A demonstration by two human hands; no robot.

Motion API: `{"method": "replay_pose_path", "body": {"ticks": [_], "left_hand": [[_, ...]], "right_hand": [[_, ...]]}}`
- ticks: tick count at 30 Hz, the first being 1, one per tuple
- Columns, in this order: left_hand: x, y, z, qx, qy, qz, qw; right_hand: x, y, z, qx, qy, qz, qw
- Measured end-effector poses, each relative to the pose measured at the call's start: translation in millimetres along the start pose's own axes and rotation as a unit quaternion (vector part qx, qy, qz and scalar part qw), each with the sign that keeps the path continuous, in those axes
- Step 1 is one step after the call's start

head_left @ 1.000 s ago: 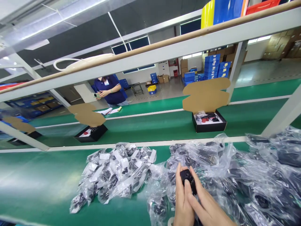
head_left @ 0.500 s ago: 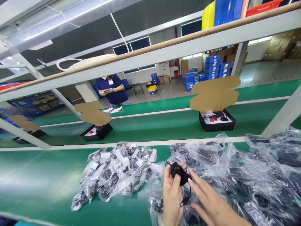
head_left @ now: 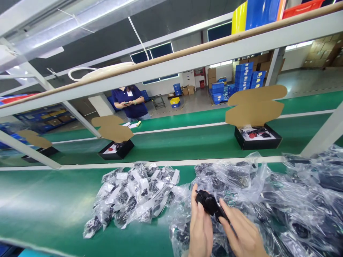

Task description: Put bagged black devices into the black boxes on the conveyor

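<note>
A coiled black cable [head_left: 208,202] is held up over the heap of bagged parts, near the lower middle of the view. My left hand [head_left: 199,228] grips the coil from the left, thumb against its near side. From the right, my right hand [head_left: 242,228] pinches the cable's lower end between thumb and fingers. What exactly sits at that end is partly hidden by the fingers. Beneath and to the right of both hands lie clear plastic bags [head_left: 292,203] with black items inside. Left of them is a pile of smaller bagged parts [head_left: 134,194] with white labels.
Beyond a white rail [head_left: 187,163], open black boxes with brown lids stand on the green belt [head_left: 174,142], one box [head_left: 258,142] at right and another [head_left: 116,150] at left. A shelf beam [head_left: 166,66] crosses above. A person [head_left: 130,101] stands across the line.
My right fingers have closed on the cable's end, and the coil has turned in my left hand; the loose end no longer dangles. The boxes on the belt have shifted slightly right.
</note>
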State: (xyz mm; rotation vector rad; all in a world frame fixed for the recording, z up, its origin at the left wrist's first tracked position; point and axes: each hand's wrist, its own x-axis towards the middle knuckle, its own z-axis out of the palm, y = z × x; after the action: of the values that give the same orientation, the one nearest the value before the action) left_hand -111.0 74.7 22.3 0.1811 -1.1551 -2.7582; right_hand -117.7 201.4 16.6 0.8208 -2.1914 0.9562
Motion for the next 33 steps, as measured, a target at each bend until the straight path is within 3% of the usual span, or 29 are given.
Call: {"method": "replay_pose_path", "body": {"ticks": [6, 9, 11, 14, 16, 18, 20, 21, 22, 24, 26, 28, 33], "left_hand": [[-5.9, -3.2, 7.9, 0.109, 0.005, -0.004, 0.994], [-8.8, -7.7, 8.4, 0.12, 0.029, -0.026, 0.992], [-12.3, -9.0, 8.8, 0.074, 0.03, -0.062, 0.995], [-19.9, 1.3, 10.5, -0.003, -0.074, -0.073, 0.995], [-21.2, 20.5, 8.7, 0.087, -0.161, -0.02, 0.983], [-13.2, 47.7, -0.2, 0.296, -0.159, 0.074, 0.939], [5.5, 76.2, -18.2, 0.513, -0.063, 0.163, 0.84], [17.8, 88.6, -29.7, 0.578, -0.012, 0.181, 0.796], [30.8, 98.8, -41.8, 0.625, -0.003, 0.175, 0.761], [54.9, 111.4, -63.2, 0.698, -0.041, 0.131, 0.703], [71.1, 115.0, -75.4, 0.722, -0.11, 0.082, 0.678], [76.7, 113.7, -75.3, 0.723, -0.161, 0.062, 0.669], [57.8, 112.4, -37.0, 0.714, -0.274, 0.115, 0.634]], "right_hand": [[0.0, -0.1, 13.7, -0.067, 0.033, 0.037, 0.997], [-4.9, 1.8, 17.2, -0.014, -0.042, 0.061, 0.997], [-7.6, 2.7, 16.8, 0.055, -0.12, 0.122, 0.984], [-7.1, 5.4, 12.3, 0.163, -0.17, 0.243, 0.941], [-3.0, 7.8, 6.2, 0.226, -0.144, 0.307, 0.913], [3.4, 9.7, -3.2, 0.284, -0.112, 0.359, 0.882], [11.3, 10.3, -15.0, 0.345, -0.094, 0.418, 0.835], [15.6, 10.1, -21.0, 0.381, -0.091, 0.443, 0.806], [19.8, 9.7, -26.6, 0.416, -0.093, 0.461, 0.779], [28.4, 8.7, -35.3, 0.468, -0.102, 0.47, 0.741], [37.3, 7.6, -39.9, 0.489, -0.126, 0.452, 0.735], [47.8, 6.7, -41.4, 0.49, -0.158, 0.426, 0.744], [79.7, 6.8, -40.1, 0.486, -0.265, 0.345, 0.758]]}}
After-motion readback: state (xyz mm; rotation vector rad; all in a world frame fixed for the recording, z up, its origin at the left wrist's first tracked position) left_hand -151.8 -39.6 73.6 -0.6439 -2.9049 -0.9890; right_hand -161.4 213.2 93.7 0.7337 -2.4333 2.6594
